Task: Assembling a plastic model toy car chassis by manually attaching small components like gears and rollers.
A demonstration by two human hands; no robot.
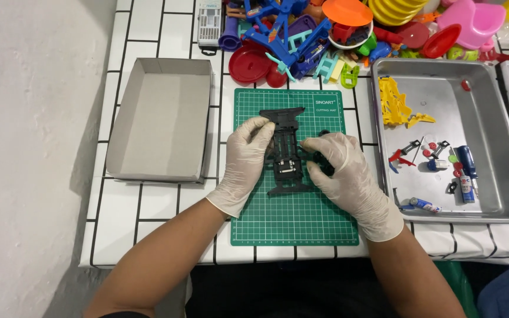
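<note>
At the centre of the frame, a black plastic chassis (286, 150) is lying lengthwise on a green cutting mat (293, 221), which is resting on the white tiled desk (148, 203). The gloved left hand (245, 159) is pressing against the chassis's left edge, its grip curling closed around that side. The gloved right hand (340, 168) is touching the right edge, fingers pinching a small black part (324, 134) beside the frame. An open grey cardboard box (160, 118) is sitting left of the mat. To the right, a metal tray (490, 118) is holding yellow pieces (395, 103) and small tools. Colourful plastic toys (325, 35) are crowding the upper edge.
</note>
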